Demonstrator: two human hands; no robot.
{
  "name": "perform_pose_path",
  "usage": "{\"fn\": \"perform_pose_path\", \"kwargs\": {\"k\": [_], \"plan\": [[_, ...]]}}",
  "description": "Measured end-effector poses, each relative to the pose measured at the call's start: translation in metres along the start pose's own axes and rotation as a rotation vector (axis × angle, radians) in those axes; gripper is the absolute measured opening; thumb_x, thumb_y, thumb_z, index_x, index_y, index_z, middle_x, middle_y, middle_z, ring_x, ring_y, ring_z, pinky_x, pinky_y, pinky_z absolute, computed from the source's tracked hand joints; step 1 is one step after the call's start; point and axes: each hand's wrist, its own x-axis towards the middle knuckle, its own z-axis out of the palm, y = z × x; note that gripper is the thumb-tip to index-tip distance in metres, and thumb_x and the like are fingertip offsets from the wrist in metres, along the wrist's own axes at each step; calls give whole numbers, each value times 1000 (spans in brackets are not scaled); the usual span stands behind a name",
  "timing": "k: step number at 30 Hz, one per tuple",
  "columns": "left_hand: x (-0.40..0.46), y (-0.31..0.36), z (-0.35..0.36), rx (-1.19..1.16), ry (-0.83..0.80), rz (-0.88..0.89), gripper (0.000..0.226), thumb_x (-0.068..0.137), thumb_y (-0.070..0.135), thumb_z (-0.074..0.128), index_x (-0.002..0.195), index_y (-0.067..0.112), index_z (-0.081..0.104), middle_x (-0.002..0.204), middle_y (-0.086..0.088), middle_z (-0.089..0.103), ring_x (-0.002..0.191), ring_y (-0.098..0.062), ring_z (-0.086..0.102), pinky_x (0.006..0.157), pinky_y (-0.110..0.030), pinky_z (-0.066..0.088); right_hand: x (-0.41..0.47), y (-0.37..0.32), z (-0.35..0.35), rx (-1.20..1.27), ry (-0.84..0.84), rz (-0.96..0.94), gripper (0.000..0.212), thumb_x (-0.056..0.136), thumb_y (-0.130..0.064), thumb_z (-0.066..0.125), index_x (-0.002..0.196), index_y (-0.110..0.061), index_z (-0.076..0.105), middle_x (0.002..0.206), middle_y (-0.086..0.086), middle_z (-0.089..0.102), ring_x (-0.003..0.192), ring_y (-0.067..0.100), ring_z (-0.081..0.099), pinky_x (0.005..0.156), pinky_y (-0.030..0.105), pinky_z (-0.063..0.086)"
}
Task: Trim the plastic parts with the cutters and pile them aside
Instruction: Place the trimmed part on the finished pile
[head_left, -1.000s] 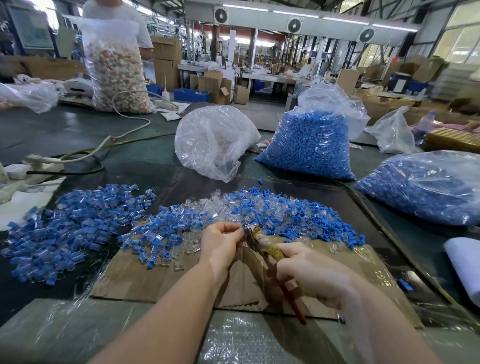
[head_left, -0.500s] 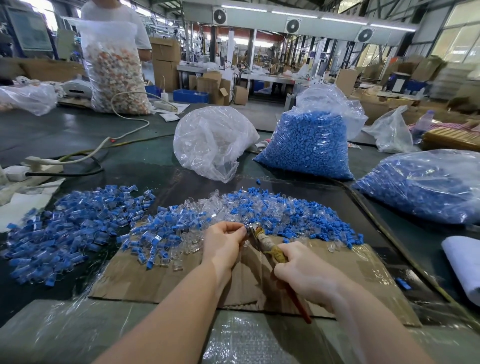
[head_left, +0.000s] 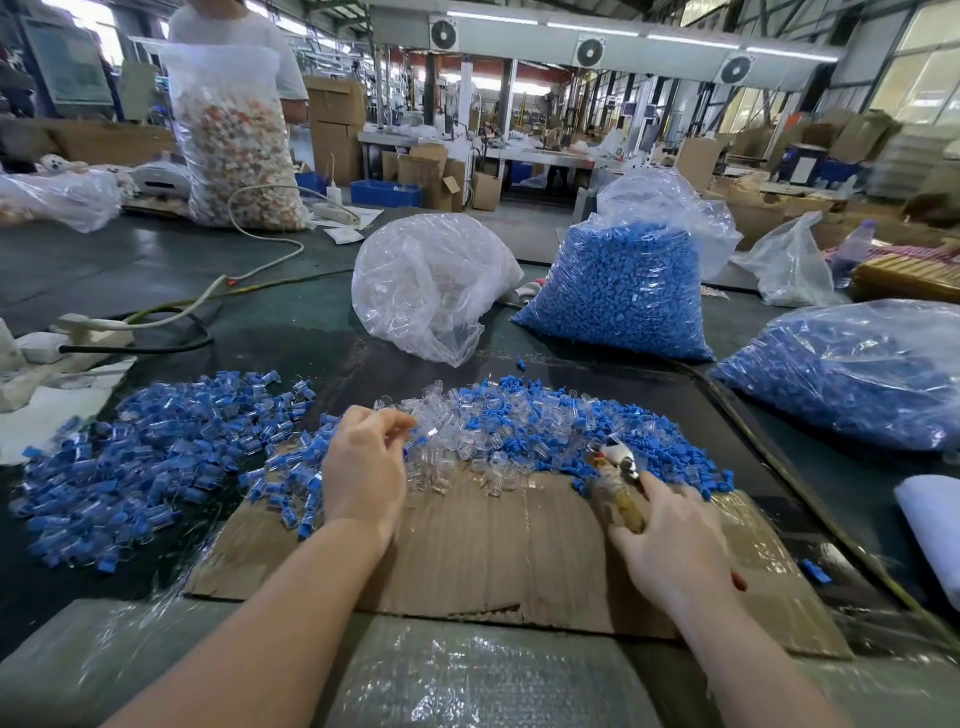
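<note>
A heap of blue and clear plastic parts (head_left: 524, 426) lies across the far edge of a cardboard sheet (head_left: 493, 551). A second, wider pile of blue-and-clear parts (head_left: 156, 447) spreads to the left. My left hand (head_left: 363, 467) hovers over the gap between the two piles, fingertips pinched together at a clear part; whether it grips the part is unclear. My right hand (head_left: 670, 540) is closed around the cutters (head_left: 618, 480), whose metal jaws point up toward the heap. A red handle tip shows below the palm.
Behind the heap stand a crumpled clear bag (head_left: 431, 286) and a full bag of blue pieces (head_left: 623, 296); another blue-filled bag (head_left: 857, 369) lies at right. A power strip and cables (head_left: 93, 327) sit far left. A person with a tall sack (head_left: 234, 135) stands at the back.
My hands have separated. The left hand left the cutters and moved left and forward over the parts. The right hand swung the cutters to the right.
</note>
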Motion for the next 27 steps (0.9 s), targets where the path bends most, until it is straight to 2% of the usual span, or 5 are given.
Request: {"fn": "perform_pose_path", "kwargs": {"k": [8, 15, 18, 22, 27], "plan": [[5, -24, 0, 258, -21, 41, 21, 87, 9, 62, 107, 11, 69, 103, -6, 58, 102, -24, 40, 92, -36, 36, 3, 15, 13, -155, 45, 36, 69, 89, -55, 50, 145, -21, 28, 140, 8, 43, 130, 25, 35, 108, 37, 28], [-24, 7, 21, 42, -253, 309, 20, 90, 13, 56, 106, 14, 67, 94, 5, 59, 86, -3, 46, 79, -12, 35, -1, -7, 8, -256, 151, -89, 54, 93, -43, 49, 141, -24, 33, 139, 3, 39, 128, 21, 34, 107, 38, 28], [-34, 16, 35, 51, -387, 365, 29, 94, 13, 49, 121, 18, 59, 112, 4, 59, 98, -3, 45, 90, -11, 34, -1, -23, 13, -258, 225, -297, 37, 94, -14, 44, 131, -17, 48, 128, 4, 50, 117, 21, 43, 98, 32, 35], [-45, 19, 49, 120, -440, 372, 39, 97, 10, 43, 135, 22, 46, 131, 7, 48, 114, -7, 37, 101, -18, 31, 6, -37, 23, -332, 87, -418, 35, 96, -10, 35, 130, -14, 42, 126, 5, 50, 117, 22, 43, 102, 30, 30], [-48, 15, 50, 64, -404, 366, 32, 94, 16, 51, 125, 20, 56, 116, 7, 56, 103, -4, 44, 92, -13, 34, 11, -43, 29, -236, 37, -405, 23, 94, -6, 36, 108, -18, 51, 116, 2, 53, 109, 19, 46, 96, 26, 33]]}}
